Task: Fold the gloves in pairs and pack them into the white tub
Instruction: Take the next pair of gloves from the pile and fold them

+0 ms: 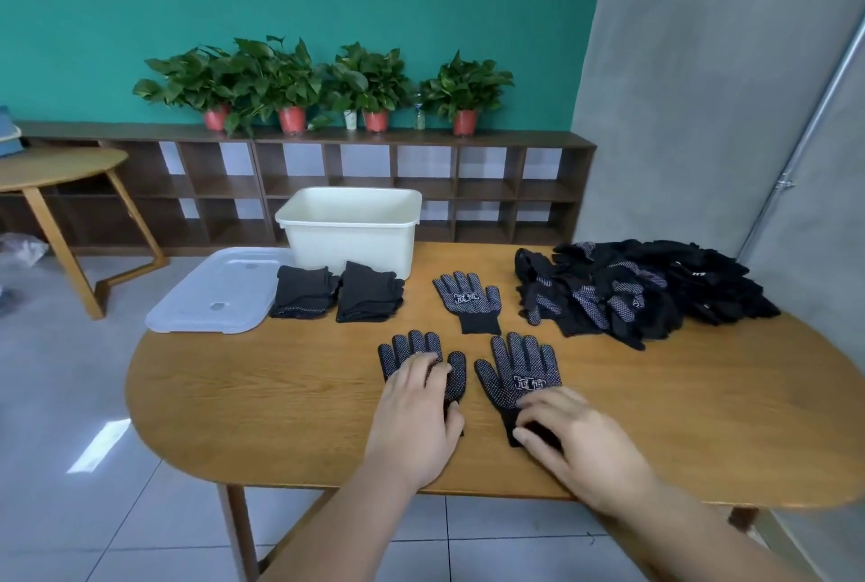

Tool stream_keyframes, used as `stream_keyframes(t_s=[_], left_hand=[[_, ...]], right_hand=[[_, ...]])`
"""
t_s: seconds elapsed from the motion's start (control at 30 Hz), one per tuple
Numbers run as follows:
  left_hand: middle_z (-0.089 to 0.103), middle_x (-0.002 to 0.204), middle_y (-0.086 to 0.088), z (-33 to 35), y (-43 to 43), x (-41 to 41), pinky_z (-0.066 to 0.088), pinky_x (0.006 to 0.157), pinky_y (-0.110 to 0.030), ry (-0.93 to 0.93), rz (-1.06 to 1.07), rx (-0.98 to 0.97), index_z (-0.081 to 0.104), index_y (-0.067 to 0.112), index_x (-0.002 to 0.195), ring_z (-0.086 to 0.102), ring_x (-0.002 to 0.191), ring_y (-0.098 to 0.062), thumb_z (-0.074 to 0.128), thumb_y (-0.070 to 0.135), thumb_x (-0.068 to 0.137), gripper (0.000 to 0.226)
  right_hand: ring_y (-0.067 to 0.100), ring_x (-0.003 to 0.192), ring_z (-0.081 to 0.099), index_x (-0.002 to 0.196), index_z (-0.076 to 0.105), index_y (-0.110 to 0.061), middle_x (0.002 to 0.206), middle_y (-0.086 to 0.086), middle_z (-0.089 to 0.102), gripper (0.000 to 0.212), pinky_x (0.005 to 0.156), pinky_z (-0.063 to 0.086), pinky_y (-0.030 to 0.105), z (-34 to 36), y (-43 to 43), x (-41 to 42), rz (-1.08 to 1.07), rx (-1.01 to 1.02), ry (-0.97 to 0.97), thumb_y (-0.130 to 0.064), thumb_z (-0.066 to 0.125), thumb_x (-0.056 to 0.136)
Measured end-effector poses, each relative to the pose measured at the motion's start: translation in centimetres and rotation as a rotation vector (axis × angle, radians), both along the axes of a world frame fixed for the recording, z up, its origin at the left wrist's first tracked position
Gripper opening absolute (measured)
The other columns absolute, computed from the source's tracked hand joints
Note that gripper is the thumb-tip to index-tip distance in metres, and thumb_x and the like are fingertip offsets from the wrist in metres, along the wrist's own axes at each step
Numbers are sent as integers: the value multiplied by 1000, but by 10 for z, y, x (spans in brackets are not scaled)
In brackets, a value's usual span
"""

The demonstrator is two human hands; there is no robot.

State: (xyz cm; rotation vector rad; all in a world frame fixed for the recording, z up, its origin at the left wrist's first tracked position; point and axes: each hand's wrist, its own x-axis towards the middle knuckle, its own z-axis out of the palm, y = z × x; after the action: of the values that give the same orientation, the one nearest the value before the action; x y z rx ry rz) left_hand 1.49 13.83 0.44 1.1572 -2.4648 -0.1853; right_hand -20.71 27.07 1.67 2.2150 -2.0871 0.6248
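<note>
Two black dotted gloves lie flat side by side near the table's front edge. My left hand (419, 413) rests flat on the left glove (412, 350), covering its palm and cuff. My right hand (568, 436) touches the cuff of the right glove (522, 371), thumb and fingers on either side of it. A third glove (469, 300) lies flat farther back. Two folded black bundles (337, 293) sit in front of the white tub (348, 230). A pile of several loose gloves (641, 291) lies at the right.
The tub's translucent lid (220, 289) lies at the table's left end. The wooden table (281, 394) is oval. A second table (61, 169) stands at the left, a low shelf with potted plants (323, 85) behind, a grey curtain (702, 90) at the right.
</note>
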Motion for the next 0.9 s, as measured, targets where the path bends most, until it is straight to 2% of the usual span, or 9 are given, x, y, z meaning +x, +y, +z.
stream_keyframes(t_s=[0.17,0.23,0.3,0.4,0.57,0.67,0.73,0.8,0.9], left_hand=[[-1,177,3,0,-6,-4,-3,132,-42,-194,-6,103,16,28,168,-13,162,-15,21,55,109,65],[-11,176,4,2,-8,-7,-8,131,-43,-281,-5,136,5,32,169,-20,160,-16,13,59,108,67],[-19,174,4,5,-10,-9,-11,130,-45,-358,-13,160,-5,34,168,-25,159,-18,8,62,107,68],[-27,172,3,5,-12,-9,-12,130,-48,-425,-31,188,-13,36,166,-31,157,-21,6,64,107,68],[-30,170,4,3,0,-1,-15,129,-48,-439,-76,180,-17,38,165,-34,155,-20,7,64,107,67],[-29,170,7,3,8,6,-13,130,-47,-360,-99,131,-14,38,166,-36,154,-17,8,63,107,67],[-24,172,9,2,12,10,-12,130,-44,-264,-109,83,-5,36,168,-34,155,-13,9,62,108,67],[-5,175,12,0,14,14,-7,131,-40,-165,-102,30,15,35,168,-19,159,-10,13,59,109,63],[26,166,15,0,16,18,11,130,-36,-98,-86,0,40,35,158,10,156,-10,22,56,108,57]], right_hand=[[3,126,52,111,75,-32,131,-21,62,22,92,57,34,7,-19,7,-179,-232,-127,-43,57,104],[8,149,34,142,61,-33,158,-17,45,40,117,41,33,11,-34,12,-238,-93,-99,-49,49,107],[14,161,5,163,30,-35,173,-12,14,63,130,16,36,7,-46,17,-260,157,-12,-61,27,107],[16,160,-15,166,2,-39,174,-8,-10,79,131,-3,41,-7,-49,22,-291,346,67,-71,-3,94],[15,159,-21,166,-4,-40,173,-9,-17,69,130,-7,41,-12,-42,25,-337,363,86,-67,4,103],[14,161,-11,166,10,-39,175,-8,-2,66,131,-3,40,-18,-34,28,-344,222,58,-66,5,106],[17,160,14,159,42,-33,170,-6,28,60,131,15,42,-19,-27,32,-339,-2,-4,-58,20,108],[17,146,43,135,69,-26,150,-7,56,40,117,42,45,-23,-21,33,-300,-203,-75,-42,44,108],[7,128,53,118,75,-31,131,-17,63,23,94,58,36,-26,-16,35,-278,-203,-98,-35,60,102]])
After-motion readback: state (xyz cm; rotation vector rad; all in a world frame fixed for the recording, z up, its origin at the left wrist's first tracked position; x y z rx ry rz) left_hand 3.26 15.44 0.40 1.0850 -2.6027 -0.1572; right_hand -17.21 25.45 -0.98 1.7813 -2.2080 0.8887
